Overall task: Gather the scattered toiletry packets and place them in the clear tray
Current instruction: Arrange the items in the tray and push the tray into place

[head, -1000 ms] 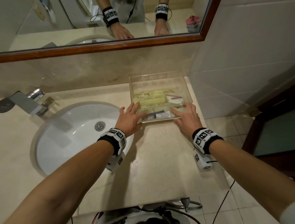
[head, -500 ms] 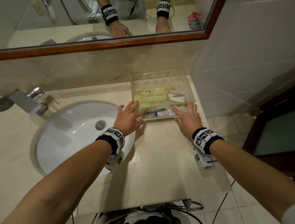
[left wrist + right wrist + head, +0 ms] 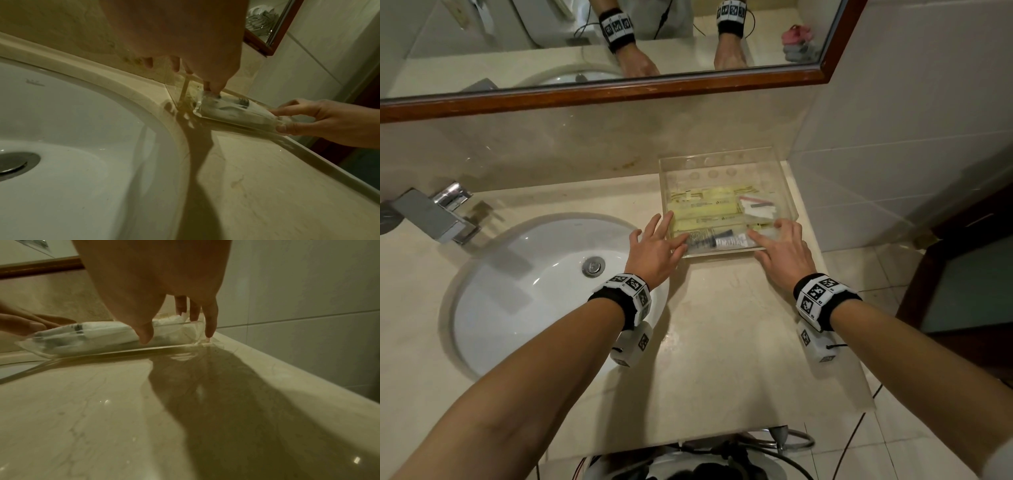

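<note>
Clear tray (image 3: 784, 178), packets (image 3: 705, 209) inside: left hand (image 3: 657, 246), right hand (image 3: 784, 250) flat-fingered at near corners; push evenly, avoid skewing.

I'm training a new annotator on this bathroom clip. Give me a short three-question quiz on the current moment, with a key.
1. True or false: the yellow packets lie inside the clear tray.
2. Multiple choice: where are the two hands? A) both in the sink; B) left hand at the tray's near-left corner, right hand at its near-right corner; C) both on the faucet.
3. Fill in: the tray sits on the counter to the ____ of the sink, as the person sees it.

Key: 1 true; 2 B; 3 right.
</note>
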`<action>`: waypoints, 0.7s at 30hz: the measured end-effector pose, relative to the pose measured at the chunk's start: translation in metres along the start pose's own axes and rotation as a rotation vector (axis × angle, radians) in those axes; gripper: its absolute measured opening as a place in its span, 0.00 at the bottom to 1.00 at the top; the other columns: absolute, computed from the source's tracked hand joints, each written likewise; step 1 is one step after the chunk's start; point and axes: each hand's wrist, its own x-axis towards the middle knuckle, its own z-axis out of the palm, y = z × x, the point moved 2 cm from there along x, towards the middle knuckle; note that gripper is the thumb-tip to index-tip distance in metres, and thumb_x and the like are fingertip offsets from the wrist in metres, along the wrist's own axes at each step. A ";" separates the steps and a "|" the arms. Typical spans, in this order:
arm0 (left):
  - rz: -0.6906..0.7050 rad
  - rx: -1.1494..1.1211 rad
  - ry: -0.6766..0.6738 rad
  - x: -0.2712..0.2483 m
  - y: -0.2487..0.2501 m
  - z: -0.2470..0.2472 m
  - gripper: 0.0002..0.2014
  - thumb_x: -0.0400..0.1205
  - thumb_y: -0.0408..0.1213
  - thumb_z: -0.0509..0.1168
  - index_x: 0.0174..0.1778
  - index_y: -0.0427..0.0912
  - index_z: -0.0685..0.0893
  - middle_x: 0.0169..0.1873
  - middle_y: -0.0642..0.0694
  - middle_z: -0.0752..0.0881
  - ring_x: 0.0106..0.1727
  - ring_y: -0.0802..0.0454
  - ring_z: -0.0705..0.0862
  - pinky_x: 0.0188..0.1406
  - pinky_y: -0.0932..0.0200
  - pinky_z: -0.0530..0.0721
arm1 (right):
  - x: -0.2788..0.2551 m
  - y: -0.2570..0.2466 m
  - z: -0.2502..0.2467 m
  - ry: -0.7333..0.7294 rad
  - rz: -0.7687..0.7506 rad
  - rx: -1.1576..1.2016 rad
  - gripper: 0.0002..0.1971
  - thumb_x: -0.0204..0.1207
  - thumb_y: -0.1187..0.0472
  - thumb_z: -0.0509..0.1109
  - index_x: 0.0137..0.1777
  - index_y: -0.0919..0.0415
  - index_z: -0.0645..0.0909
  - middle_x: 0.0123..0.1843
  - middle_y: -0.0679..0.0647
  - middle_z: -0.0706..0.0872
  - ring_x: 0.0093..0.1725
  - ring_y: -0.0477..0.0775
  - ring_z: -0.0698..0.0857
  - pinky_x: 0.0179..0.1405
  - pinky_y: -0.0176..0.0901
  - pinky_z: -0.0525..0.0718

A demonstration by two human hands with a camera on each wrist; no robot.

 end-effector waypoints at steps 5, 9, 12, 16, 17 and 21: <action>0.004 0.063 0.012 0.002 -0.001 0.003 0.21 0.89 0.53 0.47 0.76 0.60 0.72 0.86 0.47 0.48 0.85 0.43 0.50 0.77 0.37 0.54 | 0.001 -0.002 0.000 -0.006 -0.012 -0.021 0.27 0.82 0.52 0.65 0.80 0.39 0.65 0.74 0.61 0.62 0.76 0.62 0.61 0.69 0.64 0.76; 0.006 0.059 0.065 0.002 0.003 -0.005 0.18 0.88 0.53 0.52 0.69 0.62 0.80 0.84 0.43 0.56 0.83 0.42 0.56 0.74 0.40 0.57 | 0.001 -0.003 -0.001 -0.002 -0.030 -0.057 0.27 0.82 0.51 0.64 0.81 0.40 0.64 0.74 0.62 0.63 0.76 0.62 0.61 0.68 0.65 0.76; 0.124 -0.009 0.155 0.002 0.004 -0.011 0.11 0.84 0.49 0.62 0.58 0.60 0.88 0.81 0.40 0.65 0.81 0.39 0.62 0.73 0.38 0.61 | -0.001 -0.002 -0.005 0.015 -0.065 -0.106 0.27 0.81 0.47 0.63 0.80 0.41 0.65 0.74 0.63 0.65 0.76 0.62 0.62 0.68 0.64 0.72; 0.250 0.050 0.052 0.004 0.000 -0.005 0.16 0.83 0.51 0.64 0.67 0.64 0.81 0.84 0.42 0.58 0.84 0.39 0.55 0.77 0.35 0.58 | -0.003 -0.004 -0.010 0.098 -0.108 -0.125 0.23 0.79 0.48 0.66 0.74 0.40 0.74 0.74 0.62 0.69 0.76 0.61 0.64 0.70 0.64 0.70; 0.253 0.086 0.017 0.005 -0.001 -0.003 0.18 0.83 0.52 0.63 0.70 0.65 0.78 0.85 0.42 0.55 0.85 0.39 0.52 0.78 0.34 0.56 | -0.003 -0.005 -0.010 0.104 -0.116 -0.120 0.21 0.79 0.49 0.67 0.73 0.40 0.76 0.74 0.62 0.70 0.76 0.62 0.65 0.70 0.64 0.70; 0.249 0.181 -0.024 0.007 0.000 -0.004 0.19 0.85 0.54 0.59 0.73 0.66 0.74 0.85 0.42 0.50 0.86 0.40 0.48 0.78 0.34 0.51 | -0.001 -0.006 -0.008 0.093 -0.138 -0.152 0.18 0.81 0.49 0.65 0.71 0.40 0.78 0.75 0.63 0.70 0.76 0.63 0.64 0.69 0.65 0.70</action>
